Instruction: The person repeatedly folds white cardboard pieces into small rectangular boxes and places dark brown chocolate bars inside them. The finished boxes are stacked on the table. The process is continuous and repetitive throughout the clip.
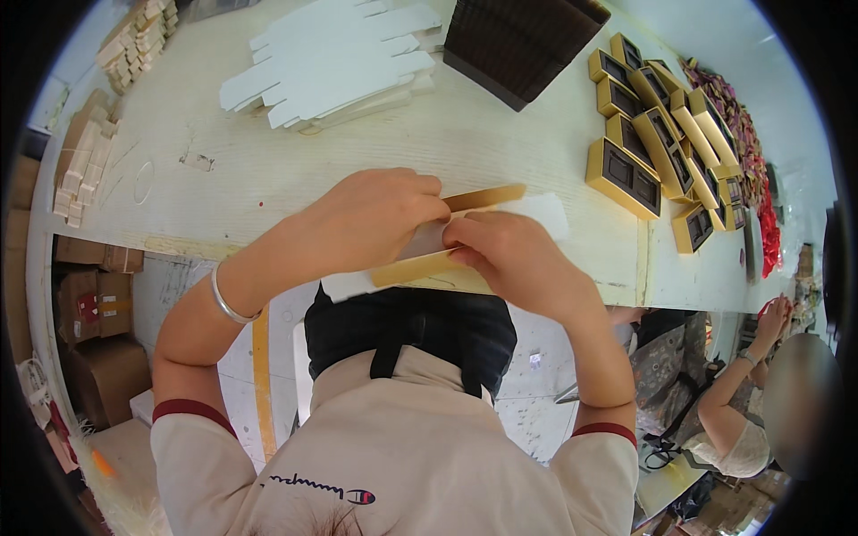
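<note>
A partly folded cardboard box (pixel 416 268) lies at the table's front edge, just before my body. Two of its gold walls stand up, and white flaps stick out at both ends. My left hand (pixel 380 214) is closed at the far gold wall, fingers bent and pinching the card. From the right, my right hand (pixel 518 255) grips the box near its middle, thumb and fingertips pressed together on the near wall. Both hands hide much of the box's inside. A silver bangle (pixel 223 299) circles my left wrist.
White flat box blanks (pixel 335 67) are piled beyond my hands. A dark brown stack (pixel 518 45) stands right of them. Several gold boxes with dark inserts (pixel 624 177) crowd the right side. Bundled wooden pieces (pixel 85 161) lie far left. Another person (pixel 733 420) works at right.
</note>
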